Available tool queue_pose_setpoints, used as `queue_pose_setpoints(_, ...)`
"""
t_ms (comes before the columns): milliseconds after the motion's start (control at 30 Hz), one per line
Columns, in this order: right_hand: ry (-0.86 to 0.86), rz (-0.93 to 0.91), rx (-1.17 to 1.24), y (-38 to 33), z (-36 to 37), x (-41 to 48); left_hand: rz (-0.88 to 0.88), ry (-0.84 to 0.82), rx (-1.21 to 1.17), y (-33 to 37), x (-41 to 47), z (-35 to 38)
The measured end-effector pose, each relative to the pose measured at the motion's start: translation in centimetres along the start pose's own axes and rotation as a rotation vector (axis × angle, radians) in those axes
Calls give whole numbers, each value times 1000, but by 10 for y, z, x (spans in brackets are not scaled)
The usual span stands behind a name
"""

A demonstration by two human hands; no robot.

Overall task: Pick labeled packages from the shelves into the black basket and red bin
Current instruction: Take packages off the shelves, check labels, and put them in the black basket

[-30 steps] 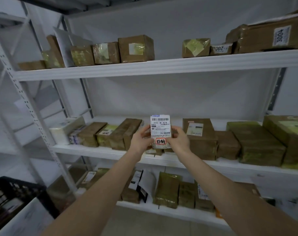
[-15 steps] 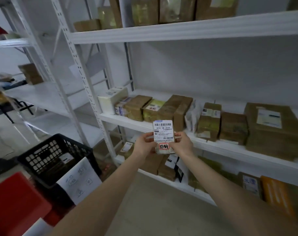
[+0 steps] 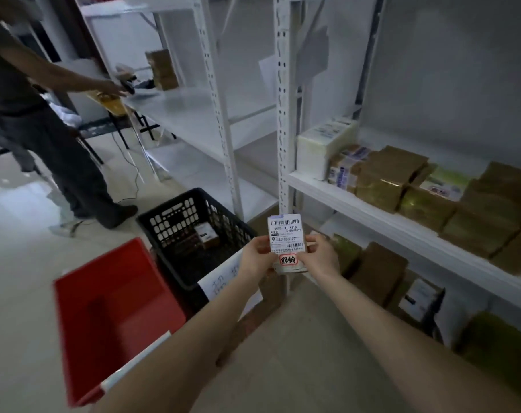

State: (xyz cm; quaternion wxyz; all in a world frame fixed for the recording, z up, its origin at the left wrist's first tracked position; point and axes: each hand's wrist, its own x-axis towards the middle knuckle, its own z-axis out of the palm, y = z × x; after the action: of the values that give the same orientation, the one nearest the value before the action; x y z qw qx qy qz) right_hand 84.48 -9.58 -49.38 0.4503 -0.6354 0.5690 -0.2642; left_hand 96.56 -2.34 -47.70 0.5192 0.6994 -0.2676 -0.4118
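Package (image 3: 286, 242) — white barcode label, red-ringed sticker, pinched between both hands

Dim indoor light, motion blur toward the edges, wide-angle bending of uprights

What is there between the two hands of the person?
In the head view, a labeled package lies between the left hand and right hand; both grip it.

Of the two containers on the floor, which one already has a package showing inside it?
The black basket, the one with perforated walls: a small labelled box lies in it. The red bin beside it shows none in the part visible.
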Motion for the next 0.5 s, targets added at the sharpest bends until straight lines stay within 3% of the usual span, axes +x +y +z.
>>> queue_pose_setpoints(500, -516, -47, -242, -41, 247, 188, -303, 376, -125, -71, 209, -144)
